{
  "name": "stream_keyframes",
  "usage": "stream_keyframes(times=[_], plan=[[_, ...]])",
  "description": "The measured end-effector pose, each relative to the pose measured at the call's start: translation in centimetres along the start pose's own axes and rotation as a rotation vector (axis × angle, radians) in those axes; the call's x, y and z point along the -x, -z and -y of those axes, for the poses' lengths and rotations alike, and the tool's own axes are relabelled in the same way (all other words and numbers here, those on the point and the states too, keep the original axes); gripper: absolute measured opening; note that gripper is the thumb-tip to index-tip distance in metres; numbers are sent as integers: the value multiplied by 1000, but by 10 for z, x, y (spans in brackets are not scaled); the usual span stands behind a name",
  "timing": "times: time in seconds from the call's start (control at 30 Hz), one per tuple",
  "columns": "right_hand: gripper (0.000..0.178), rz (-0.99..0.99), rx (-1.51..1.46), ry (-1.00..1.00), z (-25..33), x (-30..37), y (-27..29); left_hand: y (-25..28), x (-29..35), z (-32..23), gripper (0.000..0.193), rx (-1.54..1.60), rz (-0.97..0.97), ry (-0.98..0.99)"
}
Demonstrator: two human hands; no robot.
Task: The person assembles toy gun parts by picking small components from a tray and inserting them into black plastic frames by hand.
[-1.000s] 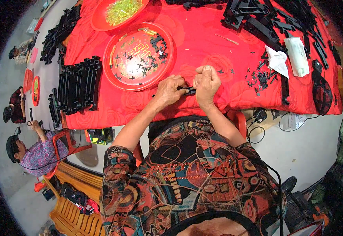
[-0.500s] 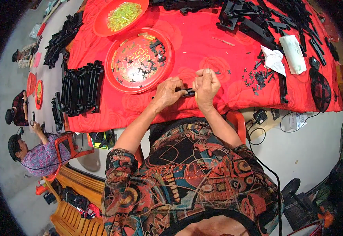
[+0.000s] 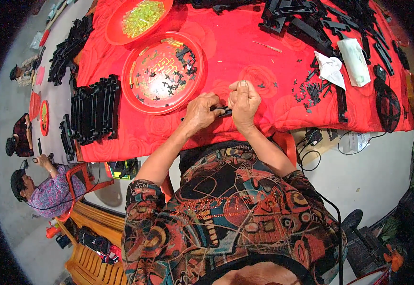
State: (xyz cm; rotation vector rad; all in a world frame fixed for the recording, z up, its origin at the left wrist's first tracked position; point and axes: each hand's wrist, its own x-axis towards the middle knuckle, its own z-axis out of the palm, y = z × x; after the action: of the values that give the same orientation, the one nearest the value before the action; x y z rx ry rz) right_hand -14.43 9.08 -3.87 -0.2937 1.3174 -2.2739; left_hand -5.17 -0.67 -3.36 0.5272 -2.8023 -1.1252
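Close to the near edge of the red-covered table, my left hand (image 3: 201,112) is closed on a black plastic part (image 3: 225,112), mostly covered by its fingers. My right hand (image 3: 244,104) is a fist with the thumb on top, right beside the part's right end. Whatever the right fingers grip is hidden. Beyond my left hand lies a round red tray (image 3: 135,102) with small black cross-shaped pieces (image 3: 173,84) scattered in it. More small black pieces (image 3: 311,92) form a loose pile to the right of my hands.
A red bowl (image 3: 114,35) holds yellow-green pieces. Long black parts (image 3: 94,109) stand in a row at left; others (image 3: 307,35) are heaped far right. A screwdriver (image 3: 268,46), white tissue (image 3: 330,71), pale roll (image 3: 354,61) and black mesh fan (image 3: 387,109) lie about. Another person (image 3: 52,190) sits at left.
The tray and bowl appear slightly farther left as the view shifts. My right fist has moved slightly left and up, while both hands keep their hold.
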Motion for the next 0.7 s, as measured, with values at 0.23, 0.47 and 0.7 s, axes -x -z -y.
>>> stream_keyframes(times=[0.23, 0.47, 0.7], plan=[[32, 14, 8, -11, 0, -1, -3, 1, -1, -5, 21, 4, 13, 27], [29, 51, 107, -8, -6, -5, -4, 7, -4, -14, 16, -19, 66, 133], [30, 28, 64, 17, 2, 3, -2, 3, 2, -2, 19, 7, 21, 24]])
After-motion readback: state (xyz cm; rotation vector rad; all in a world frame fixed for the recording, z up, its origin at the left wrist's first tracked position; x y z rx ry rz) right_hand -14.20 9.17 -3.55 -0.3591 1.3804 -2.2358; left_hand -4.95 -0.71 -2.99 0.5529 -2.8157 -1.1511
